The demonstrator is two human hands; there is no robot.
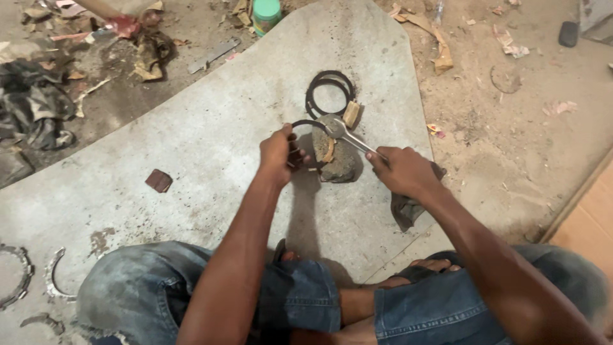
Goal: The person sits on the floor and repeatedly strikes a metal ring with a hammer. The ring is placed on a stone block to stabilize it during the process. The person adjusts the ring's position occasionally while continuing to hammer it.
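Observation:
My left hand (279,153) grips a dark metal ring (305,124) and holds it against a grey stone (341,163) on a grey mat (211,140). My right hand (402,169) is closed on the handle of a silver spanner (348,135), whose head rests on top of the stone. A curved tan strip (329,151) lies on the stone by the ring. Just beyond the stone lie stacked dark rings (329,92) with a small tan block (351,114) beside them.
A dark rag (403,211) lies under my right wrist. A small brown square piece (158,181) sits on the mat at left. Toothed metal rings (22,275) lie at the far left edge. A flat metal tool (214,55), a green container (266,13) and scrap litter the dirt floor behind.

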